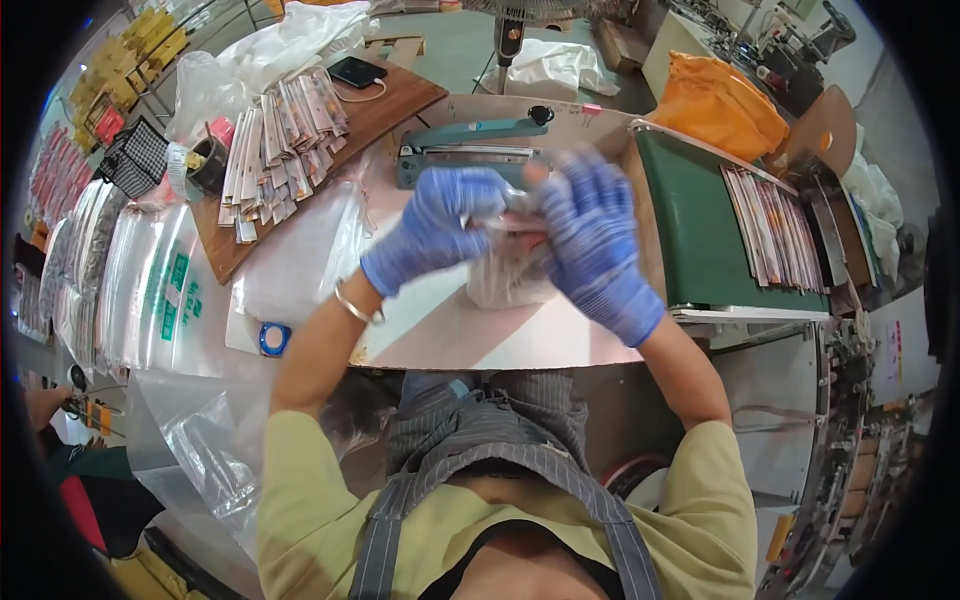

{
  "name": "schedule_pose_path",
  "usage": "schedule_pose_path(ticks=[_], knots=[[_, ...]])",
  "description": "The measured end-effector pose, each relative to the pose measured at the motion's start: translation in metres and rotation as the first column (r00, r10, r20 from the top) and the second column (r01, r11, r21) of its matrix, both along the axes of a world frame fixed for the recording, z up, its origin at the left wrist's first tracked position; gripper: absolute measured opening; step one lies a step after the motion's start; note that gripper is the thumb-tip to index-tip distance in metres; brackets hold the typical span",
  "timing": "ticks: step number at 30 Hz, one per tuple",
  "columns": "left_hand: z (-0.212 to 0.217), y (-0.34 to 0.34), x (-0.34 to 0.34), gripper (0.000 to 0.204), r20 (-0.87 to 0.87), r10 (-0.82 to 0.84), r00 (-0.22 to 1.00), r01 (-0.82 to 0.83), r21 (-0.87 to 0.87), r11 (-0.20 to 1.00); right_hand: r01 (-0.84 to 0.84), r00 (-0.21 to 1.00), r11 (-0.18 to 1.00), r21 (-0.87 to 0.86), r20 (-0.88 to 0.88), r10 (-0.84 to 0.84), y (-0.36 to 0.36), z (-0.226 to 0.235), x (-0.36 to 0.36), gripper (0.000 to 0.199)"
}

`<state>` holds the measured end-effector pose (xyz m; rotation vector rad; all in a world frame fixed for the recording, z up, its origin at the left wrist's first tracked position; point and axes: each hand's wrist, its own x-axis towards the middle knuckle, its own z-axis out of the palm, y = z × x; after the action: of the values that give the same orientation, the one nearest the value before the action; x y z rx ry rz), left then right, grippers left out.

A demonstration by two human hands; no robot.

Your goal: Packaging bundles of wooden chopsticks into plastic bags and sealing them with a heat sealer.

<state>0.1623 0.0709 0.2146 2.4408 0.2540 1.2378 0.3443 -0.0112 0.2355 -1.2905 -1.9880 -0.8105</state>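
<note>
Both my hands wear blue-and-white knit gloves and meet over the white tabletop. My left hand (430, 228) is closed on the gathered upper part of a clear plastic bag (503, 278). My right hand (600, 245) grips the same bag from the other side; its fingertips are blurred by motion. Something pinkish shows through the plastic between the hands, too smeared to name. The lower part of the bag hangs just over the table. Behind my hands lies a teal bag sealer (470, 133) with a long arm and a black knob.
At left, a brown board (395, 92) carries stacked printed packets (285, 150), a phone (357, 71) and a dark cup (207, 165). Stacks of clear bags (150, 285) and a blue tape roll (274, 339) are nearer. At right, a green conveyor belt (690, 220) holds a row of packets (770, 228).
</note>
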Motion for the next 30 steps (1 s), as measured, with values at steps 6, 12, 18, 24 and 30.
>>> schedule_pose_path(ticks=[6, 12, 18, 24, 30], knots=[[-0.067, -0.027, 0.019, 0.076, -0.097, 0.287, 0.953, -0.289, -0.010, 0.957, -0.511, 0.841, 0.852, -0.112, -0.269, 0.469, 0.046, -0.023, 0.001, 0.024], [-0.165, 0.054, 0.081, 0.055, 0.292, 0.222, 0.930, 0.188, -0.899, 0.395, 0.217, 0.855, 0.971, -0.104, -0.459, -0.240, 0.222, -0.110, 0.053, 0.018], [-0.209, 0.132, 0.098, 0.046, 0.225, 0.299, 0.927, 0.178, -0.969, 0.174, -0.317, 0.654, 0.942, -0.110, -0.745, 0.133, 0.263, -0.067, -0.005, 0.018], [-0.234, 0.148, 0.047, 0.039, 0.122, 0.315, 0.941, 0.113, -0.993, 0.045, -0.444, 0.149, 0.890, -0.109, -0.988, -0.047, 0.262, -0.160, 0.066, 0.013], [-0.220, 0.098, 0.005, 0.050, -0.024, 0.329, 0.944, -0.079, -0.985, 0.156, -0.393, -0.141, 0.919, 0.019, -0.989, -0.040, 0.273, -0.212, 0.063, 0.009]])
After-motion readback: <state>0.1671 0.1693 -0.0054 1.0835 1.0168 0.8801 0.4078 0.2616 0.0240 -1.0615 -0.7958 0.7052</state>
